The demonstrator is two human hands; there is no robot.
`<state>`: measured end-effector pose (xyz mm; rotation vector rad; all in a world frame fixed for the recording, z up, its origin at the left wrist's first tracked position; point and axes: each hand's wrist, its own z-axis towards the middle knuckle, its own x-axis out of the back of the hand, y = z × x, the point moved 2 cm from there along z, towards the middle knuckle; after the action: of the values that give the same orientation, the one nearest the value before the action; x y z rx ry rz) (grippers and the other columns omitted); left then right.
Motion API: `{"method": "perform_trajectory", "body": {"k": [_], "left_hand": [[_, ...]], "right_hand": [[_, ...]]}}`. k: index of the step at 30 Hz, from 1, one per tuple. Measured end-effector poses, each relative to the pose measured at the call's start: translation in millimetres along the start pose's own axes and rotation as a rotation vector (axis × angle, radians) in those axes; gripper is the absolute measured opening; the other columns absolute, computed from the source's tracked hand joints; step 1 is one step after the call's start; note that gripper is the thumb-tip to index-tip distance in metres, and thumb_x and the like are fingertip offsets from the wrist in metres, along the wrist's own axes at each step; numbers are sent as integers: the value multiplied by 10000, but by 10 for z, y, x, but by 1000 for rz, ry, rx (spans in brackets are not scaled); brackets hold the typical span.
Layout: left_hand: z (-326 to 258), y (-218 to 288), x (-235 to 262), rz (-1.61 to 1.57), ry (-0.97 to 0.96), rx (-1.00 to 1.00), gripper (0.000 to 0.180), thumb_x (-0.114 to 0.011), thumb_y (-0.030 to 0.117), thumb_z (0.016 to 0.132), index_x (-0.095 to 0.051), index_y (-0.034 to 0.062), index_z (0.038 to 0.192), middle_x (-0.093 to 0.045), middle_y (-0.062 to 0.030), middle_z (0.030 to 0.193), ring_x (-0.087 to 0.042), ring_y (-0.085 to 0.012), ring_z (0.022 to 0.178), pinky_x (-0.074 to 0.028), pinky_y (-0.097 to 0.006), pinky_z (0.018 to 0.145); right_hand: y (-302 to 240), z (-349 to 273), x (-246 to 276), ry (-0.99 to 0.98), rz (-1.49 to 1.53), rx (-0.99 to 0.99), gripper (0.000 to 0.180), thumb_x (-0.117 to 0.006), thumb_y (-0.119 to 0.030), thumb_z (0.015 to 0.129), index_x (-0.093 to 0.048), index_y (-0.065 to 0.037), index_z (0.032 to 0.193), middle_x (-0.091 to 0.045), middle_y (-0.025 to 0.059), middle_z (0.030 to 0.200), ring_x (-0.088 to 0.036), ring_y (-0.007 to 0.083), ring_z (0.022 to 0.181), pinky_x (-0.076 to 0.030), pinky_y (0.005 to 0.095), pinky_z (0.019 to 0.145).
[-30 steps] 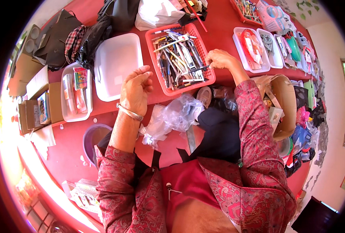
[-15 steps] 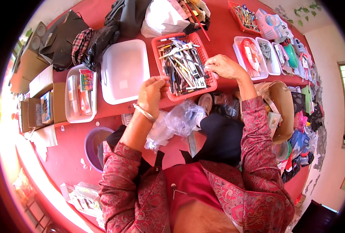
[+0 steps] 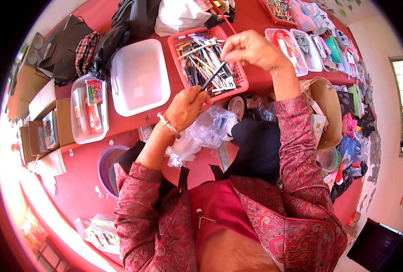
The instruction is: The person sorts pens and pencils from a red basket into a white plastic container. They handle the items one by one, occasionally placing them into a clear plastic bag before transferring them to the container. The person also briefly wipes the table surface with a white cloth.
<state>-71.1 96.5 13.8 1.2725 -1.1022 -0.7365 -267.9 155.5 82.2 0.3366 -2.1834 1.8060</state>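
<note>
My left hand (image 3: 186, 108) is closed around the lower end of a dark pen (image 3: 214, 76), which slants up and to the right. My right hand (image 3: 255, 51) is raised over the basket's right side, fingers curled together by the pen's upper end. Whether it touches the pen or pinches something small is hidden. Beneath both hands stands a red plastic basket (image 3: 244, 83) heaped with loose pens and pencils (image 3: 200, 59), lying in many directions. The left hand is just in front of its near edge.
Left of the basket on the red table sits a white plastic tray (image 3: 140, 77), then a tub of stationery packets (image 3: 90, 111). Several bins (image 3: 306, 50) line the right. A cardboard box (image 3: 333, 113) stands nearer. Clear plastic bags (image 3: 206, 131) lie below the table edge; a purple bucket (image 3: 107, 167) stands left.
A dark pen now shows in my left hand, which has come lower and slightly right. My right hand has risen and moved left over the basket. The whole view has shifted slightly.
</note>
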Motion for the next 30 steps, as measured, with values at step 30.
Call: {"method": "perform_trajectory", "body": {"k": [30], "left_hand": [[20, -357, 137, -970, 338, 353, 212, -390, 61, 859, -487, -83, 981, -578, -127, 889, -562, -150, 761, -471, -216, 638]], "right_hand": [[327, 36, -432, 366, -1150, 415, 212, -471, -60, 743, -543, -71, 942, -555, 87, 709, -575, 240, 618, -463, 319, 496]]}}
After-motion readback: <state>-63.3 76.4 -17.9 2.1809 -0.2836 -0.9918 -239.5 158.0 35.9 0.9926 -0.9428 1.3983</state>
